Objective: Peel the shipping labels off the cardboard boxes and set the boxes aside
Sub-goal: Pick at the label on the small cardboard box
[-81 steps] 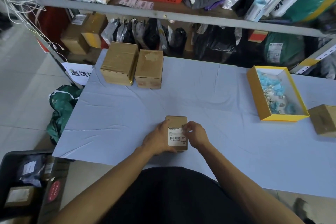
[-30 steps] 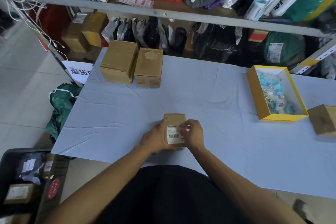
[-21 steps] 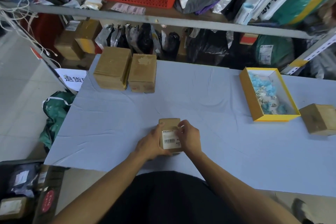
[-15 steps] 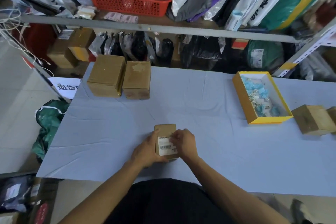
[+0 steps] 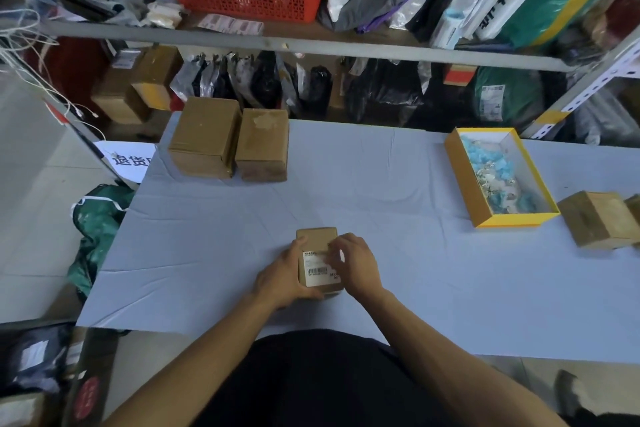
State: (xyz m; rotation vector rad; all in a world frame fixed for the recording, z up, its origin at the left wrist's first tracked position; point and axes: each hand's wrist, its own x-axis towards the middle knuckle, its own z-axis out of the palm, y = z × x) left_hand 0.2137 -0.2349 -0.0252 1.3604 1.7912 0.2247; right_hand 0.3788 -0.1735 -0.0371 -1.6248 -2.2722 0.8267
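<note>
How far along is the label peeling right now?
Looks done: two brown boxes sit label-free at the table's far left. In hand: the left hand holds the small box while the right hand picks at its white label, still mostly stuck. Left: the box at the right edge, probably.

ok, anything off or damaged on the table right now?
Only minor: the smaller cardboard box at the far left has a torn, pale patch on top, like residue of a peeled label. The small box in the hands has its label on. Nothing looks spilled or tipped.
</note>
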